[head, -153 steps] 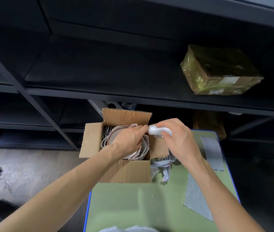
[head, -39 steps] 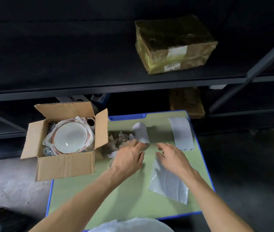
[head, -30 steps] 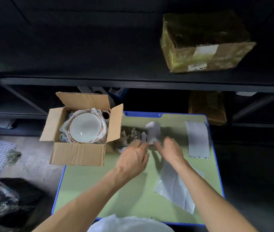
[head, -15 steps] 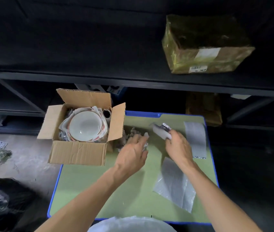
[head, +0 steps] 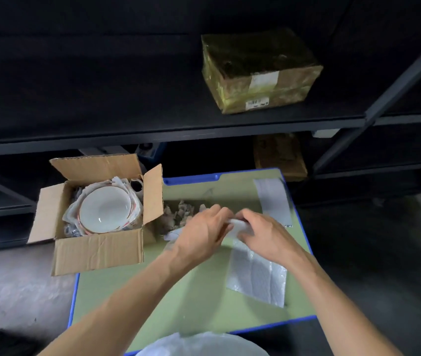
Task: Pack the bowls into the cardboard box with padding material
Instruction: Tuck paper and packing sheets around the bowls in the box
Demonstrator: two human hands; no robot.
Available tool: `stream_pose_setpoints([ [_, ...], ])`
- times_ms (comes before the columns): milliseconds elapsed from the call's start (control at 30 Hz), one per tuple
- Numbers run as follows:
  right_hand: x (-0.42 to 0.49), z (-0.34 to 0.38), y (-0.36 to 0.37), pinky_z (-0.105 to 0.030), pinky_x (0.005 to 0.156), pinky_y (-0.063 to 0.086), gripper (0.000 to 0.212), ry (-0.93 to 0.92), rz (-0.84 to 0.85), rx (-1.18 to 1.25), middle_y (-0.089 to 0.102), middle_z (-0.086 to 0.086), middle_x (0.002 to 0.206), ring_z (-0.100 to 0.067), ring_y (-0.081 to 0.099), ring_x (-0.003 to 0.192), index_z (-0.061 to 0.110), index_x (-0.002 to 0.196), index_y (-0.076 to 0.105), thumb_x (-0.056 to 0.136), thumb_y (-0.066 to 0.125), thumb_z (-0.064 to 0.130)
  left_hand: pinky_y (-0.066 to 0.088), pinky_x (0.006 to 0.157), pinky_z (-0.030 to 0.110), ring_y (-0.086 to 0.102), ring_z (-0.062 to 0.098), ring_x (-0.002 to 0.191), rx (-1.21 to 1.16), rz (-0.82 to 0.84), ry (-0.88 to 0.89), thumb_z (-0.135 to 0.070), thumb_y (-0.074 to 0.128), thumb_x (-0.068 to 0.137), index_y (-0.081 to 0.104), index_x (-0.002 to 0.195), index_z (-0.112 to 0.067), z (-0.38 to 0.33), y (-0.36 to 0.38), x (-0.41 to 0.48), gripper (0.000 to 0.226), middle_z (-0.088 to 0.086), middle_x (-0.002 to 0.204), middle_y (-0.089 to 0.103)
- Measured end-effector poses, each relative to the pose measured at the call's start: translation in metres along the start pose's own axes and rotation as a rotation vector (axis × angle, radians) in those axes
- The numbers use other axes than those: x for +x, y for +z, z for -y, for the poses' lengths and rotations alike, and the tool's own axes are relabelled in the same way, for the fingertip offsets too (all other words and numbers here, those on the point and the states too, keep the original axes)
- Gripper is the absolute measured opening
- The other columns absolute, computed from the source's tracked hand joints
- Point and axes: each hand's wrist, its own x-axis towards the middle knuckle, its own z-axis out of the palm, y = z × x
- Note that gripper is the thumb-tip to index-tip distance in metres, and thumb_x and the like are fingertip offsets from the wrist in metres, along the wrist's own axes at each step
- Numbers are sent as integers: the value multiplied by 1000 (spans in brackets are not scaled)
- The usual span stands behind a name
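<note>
An open cardboard box (head: 96, 250) sits at the green table's left edge. Inside it a white bowl (head: 105, 207) with an orange rim lies on crumpled paper padding. Right of the box, over the table's middle, my left hand (head: 201, 235) and my right hand (head: 263, 233) meet around a small white foam roll (head: 237, 226). Both hands grip it; most of the roll is hidden between the fingers. A heap of crumpled paper (head: 178, 213) lies just beyond my left hand, against the box's right flap.
A bubble-wrap sheet (head: 258, 278) lies on the green table (head: 178, 299) under my right wrist, and a grey sheet (head: 274, 201) at the far right. Dark shelving behind holds a taped parcel (head: 258, 73). A white plastic bundle (head: 201, 345) shows at the bottom edge.
Five seconds ago both hands were over the box. Since then they went to the table's middle, my right hand picked up the white roll, and now both hands close around it.
</note>
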Motion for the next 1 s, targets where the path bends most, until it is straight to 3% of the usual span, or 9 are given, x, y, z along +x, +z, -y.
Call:
stream_pose_setpoints([
  [167,-4,11,-2,-38,84,47,23,-42,84,-72,58,10,115,-17,56,104,26,117,49,94,49,23,41,68,34,59,23,82,-147,58,-2,-23,49,99,44,113,-14,-8,-8,-11,17,2,100,62],
  [267,-8,15,-5,-36,86,47,30,-33,132,-57,53,13,120,-14,54,108,29,119,44,91,53,29,33,68,28,49,14,80,-248,87,-12,-24,46,103,46,116,-11,-15,-21,-14,18,-1,96,60],
  [333,-10,18,-6,-36,81,48,33,-19,139,-54,55,12,112,-15,56,100,32,112,39,86,59,37,30,67,30,46,14,77,-293,119,-93,-29,40,106,46,116,-13,-21,-29,-15,20,-3,89,55],
  [433,-14,22,-5,-33,71,45,37,-54,87,-53,54,13,104,-15,55,90,32,106,36,84,64,42,39,71,37,52,20,79,-363,139,-222,-35,33,107,46,106,-22,-25,-37,-15,19,-1,89,59],
  [600,-20,26,-7,-32,78,44,26,-238,-43,-137,53,14,103,-10,50,92,32,110,46,92,62,38,38,69,35,53,22,80,-418,53,-363,-27,35,103,47,96,-23,-22,-42,-13,15,-4,86,59],
  [700,-20,25,-6,-40,78,47,12,-227,-25,-135,54,11,99,-13,51,87,27,106,50,98,51,36,37,65,31,53,18,77,-416,75,-335,-34,38,103,47,97,-24,-23,-43,-16,15,-6,84,59],
  [800,-21,22,-8,-43,76,48,13,-171,24,-93,56,10,96,-17,55,85,27,101,47,101,44,40,38,65,25,50,5,75,-330,109,-190,-46,48,100,49,101,-24,-21,-43,-24,22,-9,88,56],
  [900,-24,21,-9,-43,72,49,15,-141,71,-83,58,10,92,-19,57,81,31,104,39,101,44,45,40,67,26,51,8,78,-296,79,-122,-42,53,100,53,97,-24,-16,-40,-28,18,-7,87,55],
  [1000,-27,25,-10,-37,72,47,24,-162,46,-91,53,17,99,-13,53,84,35,106,37,93,57,41,44,58,35,57,18,64,-360,70,-232,-44,49,100,49,86,-32,-16,-40,-30,18,-5,71,56],
])
